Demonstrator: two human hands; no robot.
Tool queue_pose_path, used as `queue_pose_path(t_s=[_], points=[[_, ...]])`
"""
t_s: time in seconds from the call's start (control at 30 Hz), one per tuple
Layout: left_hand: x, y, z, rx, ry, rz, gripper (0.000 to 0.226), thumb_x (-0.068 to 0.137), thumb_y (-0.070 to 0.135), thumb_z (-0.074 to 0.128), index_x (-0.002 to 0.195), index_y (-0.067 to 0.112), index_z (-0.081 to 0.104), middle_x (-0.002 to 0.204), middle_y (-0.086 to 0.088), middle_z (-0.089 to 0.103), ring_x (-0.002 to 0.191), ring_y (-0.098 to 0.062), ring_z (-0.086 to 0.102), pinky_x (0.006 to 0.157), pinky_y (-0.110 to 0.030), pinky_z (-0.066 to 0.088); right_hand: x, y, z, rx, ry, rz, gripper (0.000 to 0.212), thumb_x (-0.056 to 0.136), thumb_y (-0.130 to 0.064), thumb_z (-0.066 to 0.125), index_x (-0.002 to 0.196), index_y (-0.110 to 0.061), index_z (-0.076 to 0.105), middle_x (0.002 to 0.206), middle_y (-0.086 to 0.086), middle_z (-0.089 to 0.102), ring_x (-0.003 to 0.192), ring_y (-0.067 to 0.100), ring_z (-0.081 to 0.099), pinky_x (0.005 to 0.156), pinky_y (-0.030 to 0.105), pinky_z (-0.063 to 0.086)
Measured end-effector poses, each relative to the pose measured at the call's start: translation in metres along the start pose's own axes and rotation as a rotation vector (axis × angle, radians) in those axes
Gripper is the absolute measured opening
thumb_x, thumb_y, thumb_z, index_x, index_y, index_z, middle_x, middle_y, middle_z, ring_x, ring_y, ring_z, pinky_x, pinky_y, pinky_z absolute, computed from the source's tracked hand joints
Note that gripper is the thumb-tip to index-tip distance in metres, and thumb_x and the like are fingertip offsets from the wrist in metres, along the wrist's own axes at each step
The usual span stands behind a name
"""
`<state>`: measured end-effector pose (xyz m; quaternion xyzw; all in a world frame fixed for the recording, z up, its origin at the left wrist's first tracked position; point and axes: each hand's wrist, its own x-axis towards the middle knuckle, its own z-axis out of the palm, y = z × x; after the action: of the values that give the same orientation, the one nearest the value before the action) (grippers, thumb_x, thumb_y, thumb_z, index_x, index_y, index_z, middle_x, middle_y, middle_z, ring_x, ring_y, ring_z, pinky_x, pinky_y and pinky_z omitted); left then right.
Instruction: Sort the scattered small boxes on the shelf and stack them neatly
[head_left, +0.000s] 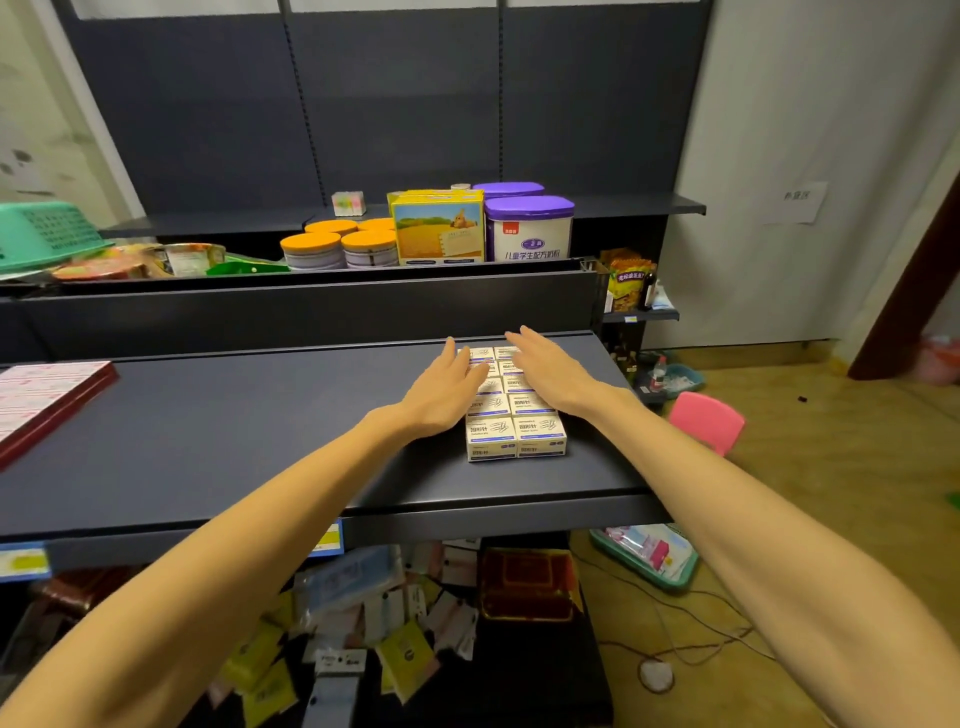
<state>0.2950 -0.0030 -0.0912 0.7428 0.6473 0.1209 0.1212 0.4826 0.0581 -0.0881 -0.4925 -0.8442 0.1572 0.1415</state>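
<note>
On the dark shelf (234, 426), toward its right end, the small boxes (511, 415) sit packed in two tidy columns, and the left hand (447, 387) and right hand (550, 371) lie flat-fingered along either flank, apparently squaring the block.

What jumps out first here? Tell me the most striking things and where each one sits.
Two bare forearms reach in from the bottom, the left hand and right hand lying flat with straight fingers on a tidy two-column block of small white boxes on the dark shelf. Behind, on the upper shelf, stand orange-lidded cans, a yellow carton and purple-lidded tubs.
</note>
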Motion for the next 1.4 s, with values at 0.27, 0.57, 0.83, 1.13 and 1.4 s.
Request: queue_pose_path(t_s=[0.27,0.57,0.83,1.13,1.4], points=[[-0.067,0.026,0.011,0.003,0.105,0.057,0.070,0.105,0.053,0.028,0.159,0.011,0.013,0.169,-0.010,0.006,0.152,-0.025,0.020,0.124,-0.039,0.021,-0.069,-0.006,-0.009,0.049,0.064,0.080,0.053,0.106,-0.033,0.033,0.153,-0.009,0.026,0.160,0.011,0.029,0.146,0.027,0.029,0.118,0.044,0.025],[-0.069,0.011,0.031,-0.095,0.132,0.016,0.111,0.075,0.093,0.042,0.157,0.024,0.016,0.155,0.001,0.044,0.136,-0.020,0.048,0.115,-0.052,0.037,-0.093,-0.009,0.013,0.109,-0.012,-0.002,0.056,0.102,-0.045,0.018,0.154,-0.025,0.024,0.154,-0.004,0.042,0.137,0.021,0.041,0.119,0.059,0.013],[-0.071,0.013,0.031,-0.082,0.169,0.053,0.110,0.076,0.091,0.042,0.158,0.024,0.012,0.157,0.000,0.041,0.141,-0.024,0.043,0.117,-0.057,0.031,-0.092,-0.012,0.010,0.096,-0.021,0.039,0.064,0.103,-0.047,0.025,0.159,-0.022,0.007,0.162,0.001,0.028,0.146,0.026,0.031,0.120,0.056,0.013],[-0.099,0.029,0.037,0.070,0.158,0.092,0.072,0.101,0.060,0.036,0.161,0.031,0.009,0.169,-0.007,0.007,0.149,-0.027,0.030,0.123,-0.042,0.024,-0.126,-0.008,0.017,-0.089,-0.002,-0.047,0.058,0.106,-0.043,0.024,0.159,-0.028,0.007,0.167,0.006,0.015,0.151,0.025,0.016,0.123,0.053,0.011],[-0.095,0.037,0.034,0.109,0.110,0.027,0.067,0.105,0.051,0.035,0.162,0.028,0.009,0.169,-0.008,0.007,0.145,-0.029,0.038,0.118,-0.040,0.033,-0.125,-0.013,0.018,-0.132,-0.002,-0.043,0.061,0.103,-0.044,0.026,0.159,-0.027,0.010,0.164,0.007,0.021,0.147,0.027,0.025,0.121,0.056,0.013]])
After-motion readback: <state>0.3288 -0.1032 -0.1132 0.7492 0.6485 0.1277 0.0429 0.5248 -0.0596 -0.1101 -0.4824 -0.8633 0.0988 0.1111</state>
